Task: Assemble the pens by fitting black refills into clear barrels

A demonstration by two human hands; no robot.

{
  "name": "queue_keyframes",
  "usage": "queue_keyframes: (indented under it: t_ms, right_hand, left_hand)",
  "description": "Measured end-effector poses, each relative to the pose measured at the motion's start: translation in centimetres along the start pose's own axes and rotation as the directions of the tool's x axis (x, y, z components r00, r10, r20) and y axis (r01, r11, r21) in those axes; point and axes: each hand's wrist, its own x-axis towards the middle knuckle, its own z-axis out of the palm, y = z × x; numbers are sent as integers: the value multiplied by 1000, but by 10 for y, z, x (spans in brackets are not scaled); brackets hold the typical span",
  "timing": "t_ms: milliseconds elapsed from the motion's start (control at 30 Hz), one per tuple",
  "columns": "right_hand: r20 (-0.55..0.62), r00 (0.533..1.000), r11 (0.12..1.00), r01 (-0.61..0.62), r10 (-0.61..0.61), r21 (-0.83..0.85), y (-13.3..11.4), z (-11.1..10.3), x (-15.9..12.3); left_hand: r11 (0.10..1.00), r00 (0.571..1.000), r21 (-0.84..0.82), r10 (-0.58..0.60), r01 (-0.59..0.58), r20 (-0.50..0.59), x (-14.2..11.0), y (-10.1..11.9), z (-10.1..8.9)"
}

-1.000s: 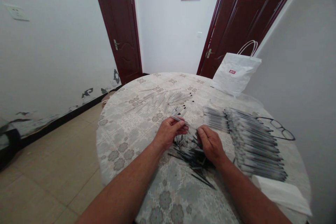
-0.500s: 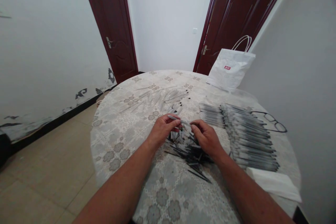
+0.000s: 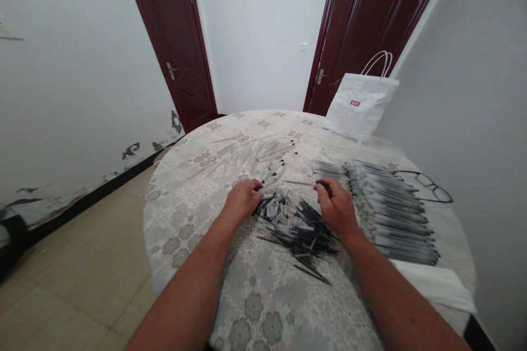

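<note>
My right hand pinches the end of a thin grey pen, which points left above the tablecloth. My left hand is just left of a heap of small clear and black pen parts; its thumb and forefinger are apart, with nothing visible between them. Below and between the hands lies a loose pile of black, stick-like refills. Farther back, clear pen barrels are spread out in a loose fan. To the right, many pens lie in stacked rows.
A round table wears a patterned cloth. At its back right stands a white paper bag. Eyeglasses lie beside the stacked pens, and a folded white cloth or paper is near my right forearm.
My hands have moved apart. The left has let go of the pen and gone left and down beside the heap; the right has shifted right, keeping the pen.
</note>
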Motion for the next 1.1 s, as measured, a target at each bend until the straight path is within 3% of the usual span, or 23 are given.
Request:
queue_keyframes:
  t_ms: [200, 367, 767, 1000, 1100]
  right_hand:
    - [-90, 993, 996, 68, -73, -64, 2, -2, 2]
    - [-99, 984, 986, 136, -145, -93, 5, -2, 2]
    - [-74, 980, 980, 178, -185, -92, -1, -5, 4]
    - [-73, 984, 985, 156, -161, -74, -3, -4, 3]
    - [-75, 983, 985, 160, -165, -70, -3, -5, 4]
  left_hand:
    - [972, 972, 55, 230, -227, -49, -5, 17, 8]
    - [929, 929, 64, 360, -366, 84, -13, 34, 14]
    - [856, 867, 194, 429, -480, 252, -9, 42, 29]
    - [853, 848, 157, 442, -498, 291, -8, 43, 28]
    - [858, 847, 106, 465, -503, 257, -4, 41, 28]
